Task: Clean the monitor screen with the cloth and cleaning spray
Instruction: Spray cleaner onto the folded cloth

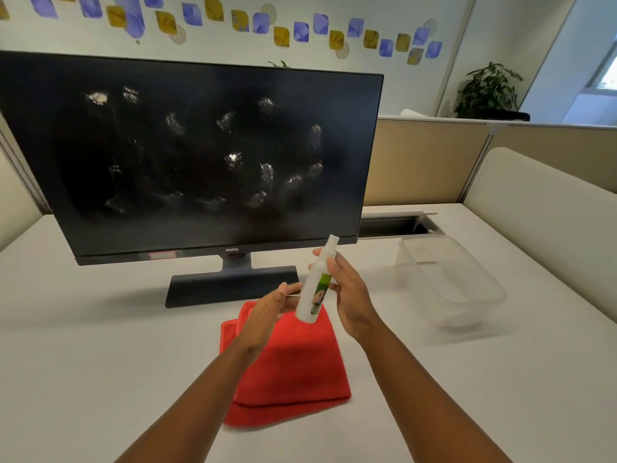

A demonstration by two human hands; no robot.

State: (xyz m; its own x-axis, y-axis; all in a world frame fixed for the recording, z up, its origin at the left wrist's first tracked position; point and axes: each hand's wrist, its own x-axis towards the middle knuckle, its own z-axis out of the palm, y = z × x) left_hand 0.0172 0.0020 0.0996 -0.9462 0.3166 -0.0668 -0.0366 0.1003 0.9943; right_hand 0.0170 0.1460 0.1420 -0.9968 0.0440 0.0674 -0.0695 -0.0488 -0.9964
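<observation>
I am holding the spray bottle upright just in front of the monitor base, above the cloth. My right hand is gripping the bottle's upper half, fingers curled round it near the nozzle. My left hand is lying beside the bottle's lower part with fingers nearly straight; whether it is touching the bottle I cannot tell.

Risks, as I am judging them: droplets and whitish patches are already sitting across the glossy black screen, so adding more liquid could send runs down into the lower bezel. The bottle is smooth white plastic, a slim cylinder with a green label; a one-handed grip could be slipping if wet.

The cloth is red, folded, fuzzy like microfibre, lying flat on the pale matte worktop in front of the monitor. A clear, rounded rectangular plastic tub is standing to the monitor's right.
</observation>
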